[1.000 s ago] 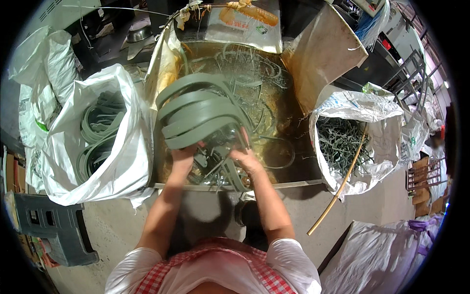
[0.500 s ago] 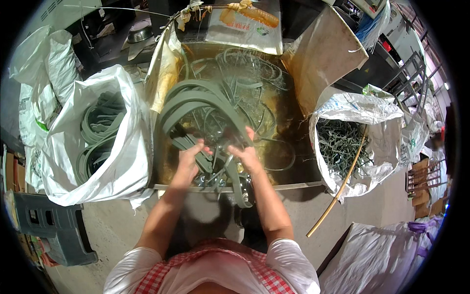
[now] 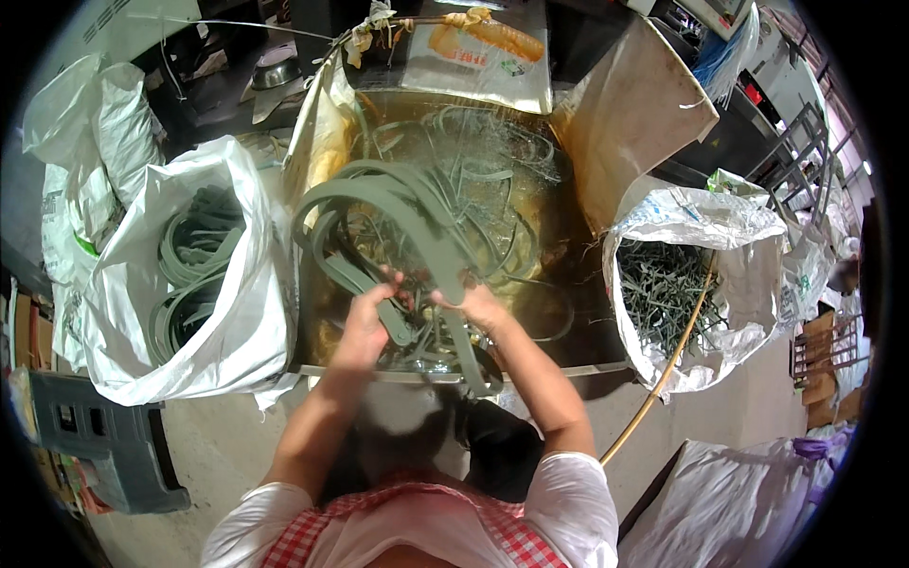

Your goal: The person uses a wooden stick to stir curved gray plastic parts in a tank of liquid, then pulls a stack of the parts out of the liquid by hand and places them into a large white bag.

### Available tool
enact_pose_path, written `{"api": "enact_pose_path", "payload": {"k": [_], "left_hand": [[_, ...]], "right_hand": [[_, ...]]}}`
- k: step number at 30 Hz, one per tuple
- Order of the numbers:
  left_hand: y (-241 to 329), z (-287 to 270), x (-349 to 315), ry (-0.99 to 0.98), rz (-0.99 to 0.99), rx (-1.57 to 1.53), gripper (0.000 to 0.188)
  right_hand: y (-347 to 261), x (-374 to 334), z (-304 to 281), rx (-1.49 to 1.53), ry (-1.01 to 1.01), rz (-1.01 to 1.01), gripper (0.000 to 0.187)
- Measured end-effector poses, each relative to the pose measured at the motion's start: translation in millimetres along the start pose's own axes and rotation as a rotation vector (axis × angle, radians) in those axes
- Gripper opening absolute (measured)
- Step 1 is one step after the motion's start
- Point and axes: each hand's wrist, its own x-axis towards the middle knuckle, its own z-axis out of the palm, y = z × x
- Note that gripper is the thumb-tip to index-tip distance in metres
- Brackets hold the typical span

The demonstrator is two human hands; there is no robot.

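Observation:
A bundle of grey-green rubber strips (image 3: 398, 194) arches up between my hands over a tank of brownish water (image 3: 592, 312). My left hand (image 3: 367, 317) is closed round strip ends at the left side of the bundle. With fingers curled, my right hand (image 3: 473, 301) grips the right side, where some ends hang down past the tank's front edge. Behind the bundle, more loose strips (image 3: 511, 237) lie in the water, which looks rippled and splashing. Parts of my fingers are hidden by the strips.
Left of the tank stands a white woven sack (image 3: 114, 312) with coiled strips inside. To the right, another white sack (image 3: 753, 275) holds dark green scraps and a thin bamboo stick (image 3: 653, 398). A grey plastic stool (image 3: 104, 435) is at lower left, a wrapped bundle (image 3: 729, 511) at lower right.
The arched bundle has shifted left and its loops have swung over. Both hands have moved slightly lower and still hold it. The whole view has shifted slightly.

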Motion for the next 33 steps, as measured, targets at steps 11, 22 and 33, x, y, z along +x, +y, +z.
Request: {"api": "enact_pose_path", "payload": {"k": [11,22,33], "left_hand": [[45.4,73.2,-42.9,0.044,0.75,1.624,0.07],[6.9,-24.9,-9.3,0.441,0.134,0.415,0.021],[44.3,72.5,21.1,0.055,0.504,0.431,0.039]], "right_hand": [[142.1,51.3,-29.7,-0.031,0.19,-0.138,0.061],[47.7,15.0,-9.7,-0.644,0.133,0.059,0.064],[-33.7,-24.6,-34.7,-0.574,0.653,-0.318,0.052]]}}
